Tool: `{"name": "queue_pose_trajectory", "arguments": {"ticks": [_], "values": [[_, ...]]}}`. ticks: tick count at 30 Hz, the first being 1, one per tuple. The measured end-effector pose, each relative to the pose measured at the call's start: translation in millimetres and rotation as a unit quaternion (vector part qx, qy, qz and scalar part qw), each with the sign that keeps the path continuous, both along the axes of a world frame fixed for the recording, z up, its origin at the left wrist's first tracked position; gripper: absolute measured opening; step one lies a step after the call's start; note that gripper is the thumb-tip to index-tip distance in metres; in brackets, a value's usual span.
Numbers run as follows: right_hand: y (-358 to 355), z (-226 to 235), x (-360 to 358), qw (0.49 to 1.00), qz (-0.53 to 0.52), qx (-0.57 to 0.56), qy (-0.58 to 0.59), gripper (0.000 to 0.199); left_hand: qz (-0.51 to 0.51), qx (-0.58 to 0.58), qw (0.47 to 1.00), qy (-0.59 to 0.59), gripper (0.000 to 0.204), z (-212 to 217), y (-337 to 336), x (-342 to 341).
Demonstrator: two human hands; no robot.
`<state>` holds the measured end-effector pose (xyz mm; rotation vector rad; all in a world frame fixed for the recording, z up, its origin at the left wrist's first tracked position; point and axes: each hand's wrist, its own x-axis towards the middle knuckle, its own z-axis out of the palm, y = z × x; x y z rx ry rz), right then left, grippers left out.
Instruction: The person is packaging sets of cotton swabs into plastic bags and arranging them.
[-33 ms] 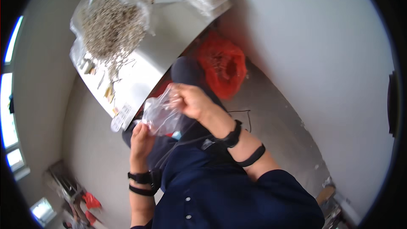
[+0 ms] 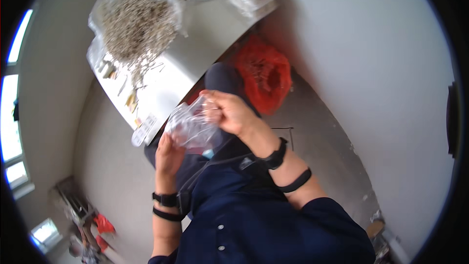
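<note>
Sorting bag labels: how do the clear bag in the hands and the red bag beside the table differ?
Colour: the clear bag is see-through, the red bag bright red.
Support: the clear bag is held between left hand and right hand; the red bag sits beside the table, untouched.
Size: the red bag looks larger than the clear bag.
Both look thin and crumpled.

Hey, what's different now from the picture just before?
Only a little: the whole view slid slightly right and up, and the clear bag is creased differently. Nothing was let go. The left hand and right hand still hold it; the heap is still on the table.
</note>
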<state>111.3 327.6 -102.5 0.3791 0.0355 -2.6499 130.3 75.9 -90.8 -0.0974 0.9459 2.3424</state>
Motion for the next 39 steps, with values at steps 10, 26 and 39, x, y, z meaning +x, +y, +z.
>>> {"name": "queue_pose_trajectory", "arguments": {"ticks": [10,26,39], "values": [[13,-5,-10,0.98,-0.09,0.163,0.065,0.032,0.124,-0.048,0.991,-0.022,0.032,35,67,-38],[-57,-23,-71,0.333,0.145,0.894,0.261,0.069,0.111,-0.583,0.747,0.299,0.034,13,62,-38],[-84,-48,-86,0.352,0.075,0.757,0.545,0.031,0.1,-0.636,0.751,0.149,0.047,-32,12,-128]]}}
